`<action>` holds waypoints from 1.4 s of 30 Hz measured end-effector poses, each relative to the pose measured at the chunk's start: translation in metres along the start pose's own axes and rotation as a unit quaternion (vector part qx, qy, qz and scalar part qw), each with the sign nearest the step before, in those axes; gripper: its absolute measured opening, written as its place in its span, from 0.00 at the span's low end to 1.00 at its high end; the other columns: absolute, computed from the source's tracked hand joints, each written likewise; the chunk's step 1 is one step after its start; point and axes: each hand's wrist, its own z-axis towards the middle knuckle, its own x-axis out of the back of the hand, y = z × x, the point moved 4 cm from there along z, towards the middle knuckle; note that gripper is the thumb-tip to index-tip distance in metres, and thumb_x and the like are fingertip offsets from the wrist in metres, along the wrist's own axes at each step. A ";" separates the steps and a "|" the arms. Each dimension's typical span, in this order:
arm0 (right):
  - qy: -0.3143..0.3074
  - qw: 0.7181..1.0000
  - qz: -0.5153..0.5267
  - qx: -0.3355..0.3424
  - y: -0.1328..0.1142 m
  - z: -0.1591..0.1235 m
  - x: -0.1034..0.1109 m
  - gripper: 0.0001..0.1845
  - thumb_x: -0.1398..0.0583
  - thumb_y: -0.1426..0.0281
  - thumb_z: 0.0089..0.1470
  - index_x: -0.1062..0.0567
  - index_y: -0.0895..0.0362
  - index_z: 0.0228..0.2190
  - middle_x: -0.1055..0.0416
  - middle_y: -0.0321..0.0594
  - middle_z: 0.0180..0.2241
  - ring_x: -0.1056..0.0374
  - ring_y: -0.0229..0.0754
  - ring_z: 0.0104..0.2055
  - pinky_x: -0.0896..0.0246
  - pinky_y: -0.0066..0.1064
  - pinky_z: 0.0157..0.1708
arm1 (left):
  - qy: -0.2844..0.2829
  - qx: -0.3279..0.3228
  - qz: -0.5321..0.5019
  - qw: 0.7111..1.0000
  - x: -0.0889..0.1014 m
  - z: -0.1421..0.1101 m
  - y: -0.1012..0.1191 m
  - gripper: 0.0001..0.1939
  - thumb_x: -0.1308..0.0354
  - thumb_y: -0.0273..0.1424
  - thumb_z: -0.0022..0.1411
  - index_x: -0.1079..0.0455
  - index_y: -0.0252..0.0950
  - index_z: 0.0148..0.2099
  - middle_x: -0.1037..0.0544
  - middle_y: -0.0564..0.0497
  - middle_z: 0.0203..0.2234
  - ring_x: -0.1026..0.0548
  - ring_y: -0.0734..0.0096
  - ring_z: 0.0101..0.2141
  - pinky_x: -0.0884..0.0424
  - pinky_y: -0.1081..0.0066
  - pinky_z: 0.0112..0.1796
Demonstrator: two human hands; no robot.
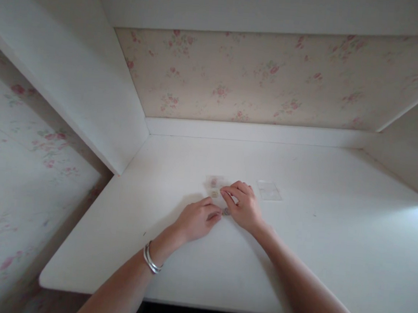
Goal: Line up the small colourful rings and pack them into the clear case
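Observation:
My left hand (197, 219), a silver bangle on its wrist, has thumb and forefinger pinched together at the edge of a small grey roundish piece (227, 211). Part of that piece is behind my right hand (244, 206). Just above it, the right thumb and forefinger meet in a pinch; whatever they hold is too small to make out. A tiny yellowish piece (215, 194) lies left of the right fingertips. Behind it is a small clear plastic packet (214, 181) with something pinkish in it. To the right of my right hand lies a clear flat square of plastic (269, 190).
The white desk top (331, 253) has a rounded front left corner. A white side panel (90, 99) stands at the left, a low ledge (261, 132) runs along the back, and a white board (278, 12) overhangs above. Flowered wallpaper (251, 78) covers the wall.

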 end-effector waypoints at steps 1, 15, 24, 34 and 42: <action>0.006 1.000 -0.007 0.001 -0.001 0.003 -0.002 0.12 0.46 0.66 0.59 0.24 0.54 0.33 0.30 0.39 0.30 0.37 0.40 0.35 0.48 0.34 0.38 | -0.002 0.000 0.008 1.000 -0.001 -0.001 0.001 0.10 0.50 0.35 0.64 0.27 0.43 0.38 0.28 0.53 0.32 0.28 0.72 0.31 0.33 0.73 0.33; 0.025 0.999 -0.016 -0.044 0.025 -0.004 0.009 0.10 0.44 0.66 0.57 0.23 0.53 0.33 0.31 0.37 0.29 0.35 0.39 0.34 0.45 0.32 0.37 | -0.041 0.001 0.092 0.995 -0.005 -0.003 0.002 0.13 0.54 0.35 0.66 0.28 0.42 0.40 0.28 0.53 0.35 0.27 0.71 0.33 0.33 0.73 0.33; 0.028 0.998 -0.014 -0.050 0.030 -0.009 0.022 0.10 0.45 0.66 0.58 0.23 0.53 0.32 0.30 0.37 0.29 0.35 0.39 0.34 0.45 0.33 0.38 | -0.061 0.013 0.076 0.995 -0.008 -0.002 0.002 0.12 0.56 0.34 0.67 0.32 0.39 0.40 0.29 0.51 0.37 0.28 0.71 0.31 0.34 0.72 0.33; -0.114 0.993 -0.016 0.030 0.022 -0.017 0.021 0.09 0.44 0.67 0.57 0.23 0.52 0.31 0.29 0.37 0.29 0.36 0.38 0.34 0.48 0.32 0.37 | 0.121 0.030 -0.060 0.990 0.016 0.023 -0.020 0.11 0.52 0.34 0.66 0.31 0.35 0.38 0.31 0.51 0.32 0.31 0.73 0.34 0.34 0.72 0.37; -0.194 0.979 -0.029 0.056 0.013 -0.020 0.021 0.07 0.42 0.68 0.55 0.22 0.50 0.32 0.28 0.37 0.31 0.36 0.39 0.37 0.49 0.33 0.39 | 0.145 0.047 -0.050 0.987 0.012 0.031 -0.032 0.14 0.54 0.35 0.67 0.30 0.35 0.39 0.29 0.51 0.32 0.31 0.73 0.34 0.34 0.73 0.36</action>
